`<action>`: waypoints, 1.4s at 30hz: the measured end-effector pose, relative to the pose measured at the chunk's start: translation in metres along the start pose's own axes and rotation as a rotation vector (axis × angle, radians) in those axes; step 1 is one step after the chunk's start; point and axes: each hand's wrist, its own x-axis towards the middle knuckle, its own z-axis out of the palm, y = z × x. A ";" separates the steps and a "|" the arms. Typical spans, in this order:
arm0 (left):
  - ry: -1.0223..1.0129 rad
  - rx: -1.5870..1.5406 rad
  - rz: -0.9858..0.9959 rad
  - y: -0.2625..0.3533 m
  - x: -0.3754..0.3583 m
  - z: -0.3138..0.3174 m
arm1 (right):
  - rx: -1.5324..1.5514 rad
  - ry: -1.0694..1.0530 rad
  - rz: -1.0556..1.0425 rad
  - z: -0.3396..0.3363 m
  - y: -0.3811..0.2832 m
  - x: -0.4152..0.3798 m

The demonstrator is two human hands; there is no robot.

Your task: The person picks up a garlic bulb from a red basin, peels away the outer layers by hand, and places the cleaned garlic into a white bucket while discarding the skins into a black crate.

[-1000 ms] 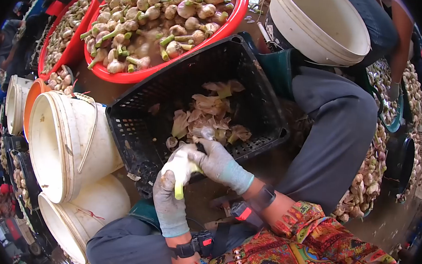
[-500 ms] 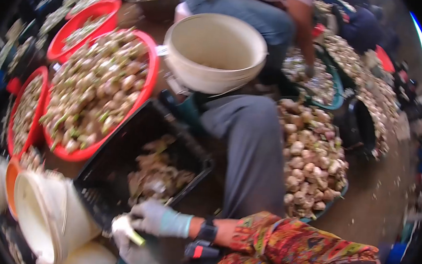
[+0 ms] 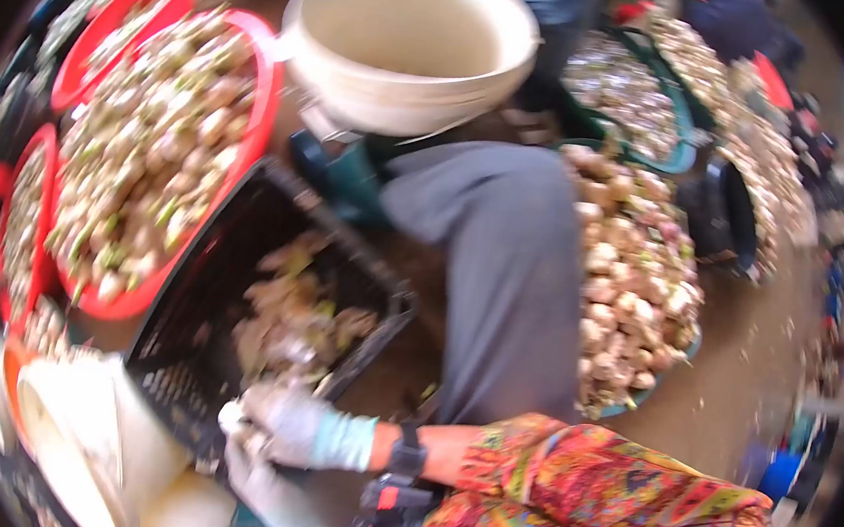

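My right hand (image 3: 282,424), in a pale glove with a light blue cuff and a dark band at the wrist, is closed at a white garlic bulb (image 3: 230,415). Just below it, my left hand (image 3: 267,491), also gloved, closes around the same bulb. The fingers cover most of the bulb, and motion blurs them. Both hands are at the near edge of a black plastic crate (image 3: 199,309), which holds a heap of papery garlic skins (image 3: 287,317).
Garlic fills a red tub (image 3: 268,99) on the left and makes a heap (image 3: 630,292) right of my grey-trousered leg (image 3: 512,261). A large cream bucket (image 3: 406,97) stands ahead. White buckets (image 3: 67,423) are at lower left. Another person's leg (image 3: 555,4) shows behind.
The view has shifted, so most things sit higher and further left. My right hand has turned over the bulb, and the green stem seen earlier is out of sight.
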 end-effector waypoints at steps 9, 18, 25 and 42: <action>-0.261 -0.591 -0.166 -0.029 0.008 -0.052 | 0.995 0.399 0.408 -0.040 0.036 0.040; -0.189 -0.928 -0.124 -0.018 -0.004 -0.042 | 0.213 0.012 0.169 -0.018 0.019 0.015; 0.066 -1.280 0.420 0.053 0.000 -0.171 | 0.731 0.000 0.381 -0.024 0.026 0.013; -0.286 0.831 -0.075 0.046 0.363 0.073 | 0.757 -0.045 0.674 -0.046 0.029 0.040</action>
